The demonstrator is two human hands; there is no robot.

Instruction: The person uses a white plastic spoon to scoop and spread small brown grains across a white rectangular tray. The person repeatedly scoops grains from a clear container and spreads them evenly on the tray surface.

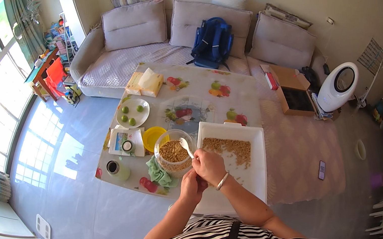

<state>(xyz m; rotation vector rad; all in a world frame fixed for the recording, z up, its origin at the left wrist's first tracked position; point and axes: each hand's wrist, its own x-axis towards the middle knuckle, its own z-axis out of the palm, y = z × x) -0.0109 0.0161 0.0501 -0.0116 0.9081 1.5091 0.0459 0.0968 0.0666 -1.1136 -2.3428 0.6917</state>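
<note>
A white plastic fork (pixel 186 148) is gripped in my right hand (pixel 209 165), its tines over the mouth of a clear plastic jar (pixel 160 162). Small tan beans or grains (pixel 171 150) partly fill the jar. My left hand (pixel 191 188) is close against the right one, below it; its fingertips are hidden, so I cannot tell whether they hold anything. To the right, a white plastic bin (pixel 237 184) contains more of the same grains (pixel 232 145), spread mostly at its far end. A crumpled green cloth (pixel 159 172) lies against the jar's left side.
Beyond the jar are a yellow bowl or lid (pixel 154 135), a white plate (pixel 144 119) with several green fruits and a tissue box (pixel 147 85). A bottle (pixel 118 170) stands near the table's left edge. A blue backpack (pixel 214 42) rests on the sofa (pixel 149 52).
</note>
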